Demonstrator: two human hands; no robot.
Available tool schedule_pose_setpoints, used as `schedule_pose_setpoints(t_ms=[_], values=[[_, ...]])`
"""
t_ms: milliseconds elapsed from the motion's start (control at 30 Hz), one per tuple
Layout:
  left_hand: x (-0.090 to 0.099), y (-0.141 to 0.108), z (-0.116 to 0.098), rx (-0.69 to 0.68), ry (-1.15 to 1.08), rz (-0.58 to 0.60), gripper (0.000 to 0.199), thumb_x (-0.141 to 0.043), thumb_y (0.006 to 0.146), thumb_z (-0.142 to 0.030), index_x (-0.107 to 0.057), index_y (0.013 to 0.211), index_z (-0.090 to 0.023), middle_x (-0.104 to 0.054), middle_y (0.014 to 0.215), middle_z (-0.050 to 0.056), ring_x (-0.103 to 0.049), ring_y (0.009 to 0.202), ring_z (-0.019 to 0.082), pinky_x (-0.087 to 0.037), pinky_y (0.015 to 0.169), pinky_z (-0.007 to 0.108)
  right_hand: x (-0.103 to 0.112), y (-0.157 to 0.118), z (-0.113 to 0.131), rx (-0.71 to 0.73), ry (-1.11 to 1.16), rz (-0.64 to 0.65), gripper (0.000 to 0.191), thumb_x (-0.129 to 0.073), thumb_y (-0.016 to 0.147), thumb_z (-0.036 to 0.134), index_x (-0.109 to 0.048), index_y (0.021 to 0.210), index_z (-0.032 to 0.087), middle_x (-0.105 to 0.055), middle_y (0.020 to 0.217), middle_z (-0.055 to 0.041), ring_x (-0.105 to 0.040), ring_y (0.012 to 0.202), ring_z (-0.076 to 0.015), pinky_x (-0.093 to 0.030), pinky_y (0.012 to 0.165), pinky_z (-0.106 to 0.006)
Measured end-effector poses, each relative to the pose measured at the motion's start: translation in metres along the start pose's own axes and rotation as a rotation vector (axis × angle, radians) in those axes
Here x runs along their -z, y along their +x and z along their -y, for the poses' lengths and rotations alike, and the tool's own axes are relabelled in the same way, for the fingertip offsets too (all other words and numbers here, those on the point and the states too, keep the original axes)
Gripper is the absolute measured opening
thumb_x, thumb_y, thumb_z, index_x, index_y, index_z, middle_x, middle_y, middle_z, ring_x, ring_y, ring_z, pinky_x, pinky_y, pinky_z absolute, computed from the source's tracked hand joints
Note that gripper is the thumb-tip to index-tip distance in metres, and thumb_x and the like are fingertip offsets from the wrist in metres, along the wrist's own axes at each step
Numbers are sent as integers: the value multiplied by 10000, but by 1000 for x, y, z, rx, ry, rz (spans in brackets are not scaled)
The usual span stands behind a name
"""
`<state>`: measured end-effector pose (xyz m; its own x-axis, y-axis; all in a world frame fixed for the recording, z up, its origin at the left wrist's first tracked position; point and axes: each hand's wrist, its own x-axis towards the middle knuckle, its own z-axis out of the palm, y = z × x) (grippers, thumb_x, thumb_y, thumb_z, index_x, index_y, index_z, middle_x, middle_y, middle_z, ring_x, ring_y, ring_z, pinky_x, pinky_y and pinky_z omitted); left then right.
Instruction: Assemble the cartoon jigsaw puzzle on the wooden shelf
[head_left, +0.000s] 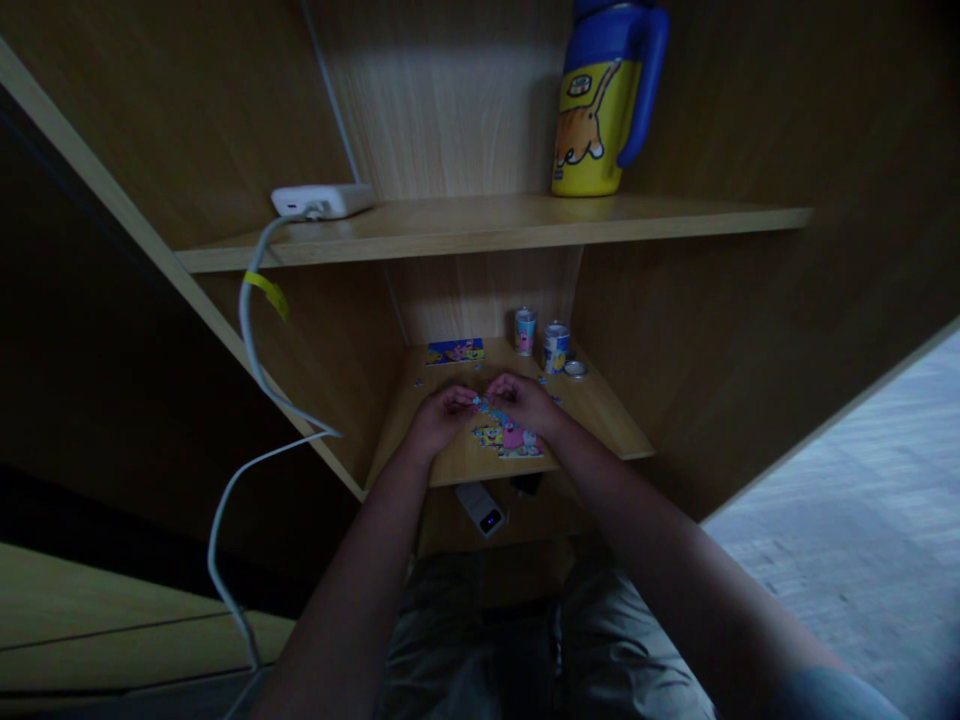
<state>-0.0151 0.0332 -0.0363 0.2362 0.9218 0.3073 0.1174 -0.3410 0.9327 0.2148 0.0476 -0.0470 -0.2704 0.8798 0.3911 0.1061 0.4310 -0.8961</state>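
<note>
My left hand (442, 415) is closed in a pinch on a small blue jigsaw piece (475, 400), above the lower shelf. Facing it, my right hand (521, 398) has its thumb and fingers together near the same piece; whether anything is between them is too small to tell. Just below the hands lies a partly joined jigsaw puzzle (514, 438) with yellow and pink cartoon figures. My right hand hides part of its upper edge. A few loose pieces (418, 382) are scattered on the shelf.
Behind the hands lie a picture card (455, 351), two small printed tins (525, 331) and a round lid (575, 369). Overhead, the upper shelf (465, 228) holds a blue-yellow mug (592, 110) and white charger (322, 200) with a hanging cable (247, 320). Beneath sits a power bank (480, 508).
</note>
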Motion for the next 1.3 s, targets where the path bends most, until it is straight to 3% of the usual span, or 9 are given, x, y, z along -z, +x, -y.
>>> schedule_pose_setpoints(t_ms=[167, 333, 600, 1300], values=[[0, 0, -4, -6, -17, 12, 345, -978, 758, -440, -798, 942, -210, -831, 956, 70, -765, 907, 243, -618, 921, 412, 0, -1, 1, -55, 104, 51, 439, -864, 860, 583, -750, 1120, 247, -826, 974, -33, -743, 823, -186, -579, 760, -304], [0, 0, -5, -5, -11, -4, 345, -977, 752, -438, -800, 951, -218, -834, 964, 70, -766, 911, 247, -618, 931, 423, 0, -1, 2, -46, 65, 64, 406, -843, 873, 618, -776, 1001, 239, -824, 943, -41, -739, 817, -196, -578, 751, -314], [0, 0, -2, -4, 0, 5, 319, -961, 771, -427, -820, 968, -220, -839, 969, 69, -771, 915, 247, -615, 942, 424, 2, -1, -1, 46, -38, 37, 391, -804, 921, 626, -816, 992, 242, -829, 957, -53, -748, 862, -222, -577, 823, -356], [-1, -1, -4, -11, 13, 47, 366, -965, 774, -475, -770, 946, -217, -814, 975, 56, -746, 915, 232, -586, 920, 388, 1, -2, 5, 2, -94, 33, 263, -825, 893, 500, -812, 925, 239, -807, 866, -22, -712, 786, -188, -553, 748, -306]])
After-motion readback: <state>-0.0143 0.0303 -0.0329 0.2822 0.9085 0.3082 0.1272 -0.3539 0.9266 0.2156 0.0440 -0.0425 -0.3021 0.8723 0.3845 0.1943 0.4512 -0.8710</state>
